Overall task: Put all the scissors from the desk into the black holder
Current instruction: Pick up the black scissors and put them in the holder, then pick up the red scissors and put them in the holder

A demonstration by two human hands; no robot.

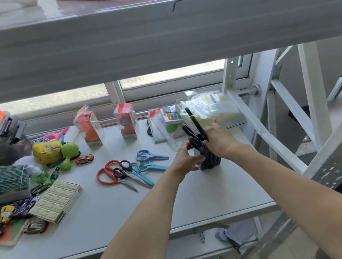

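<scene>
The black holder (210, 159) stands on the grey desk (133, 208) toward its right side. My left hand (187, 157) grips the holder's left side. My right hand (219, 138) is closed around black-handled scissors (193, 133) whose handles stick up out of the holder's top. Left of the holder lie several more scissors: a red-handled pair (107, 172), a black-handled pair (125, 173), a teal pair (144, 170) and a blue pair (148, 155).
Boxes of staples (57, 200), toy cars (5, 213), a yellow pouch (47, 151) and a green toy (68, 153) crowd the left. Clear gift boxes (89, 127) and a plastic bin (209, 109) stand at the back. A shelf beam (150, 37) hangs overhead; a metal ladder frame (277, 122) is on the right.
</scene>
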